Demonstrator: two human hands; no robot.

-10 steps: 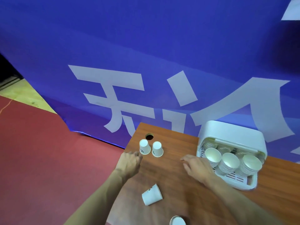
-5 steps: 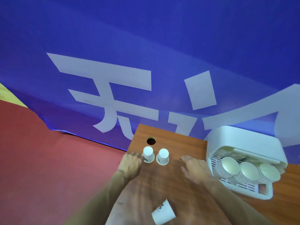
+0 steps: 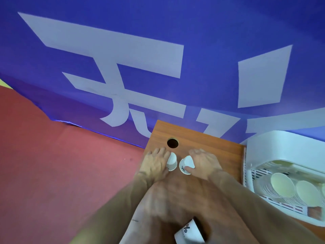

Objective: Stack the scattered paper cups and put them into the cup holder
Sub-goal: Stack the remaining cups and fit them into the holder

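Two white paper cups stand upside down near the far left corner of the wooden table (image 3: 219,152). My left hand (image 3: 155,164) wraps around the left cup (image 3: 172,162). My right hand (image 3: 204,162) grips the right cup (image 3: 186,164), which tilts slightly, with my thumb on its near side. A third cup (image 3: 189,232) lies on its side at the bottom edge between my forearms. The white cup holder (image 3: 281,152) sits at the right with stacks of cups (image 3: 283,185) lying in its slots.
A round cable hole (image 3: 172,143) is in the table just beyond the two cups. A blue banner (image 3: 158,67) with white characters hangs behind the table. Red floor (image 3: 61,164) lies to the left, past the table's edge.
Both hands moved forward onto the two upside-down cups: the left closed on the left cup, the right reached over and took the right one. The camera moved closer.
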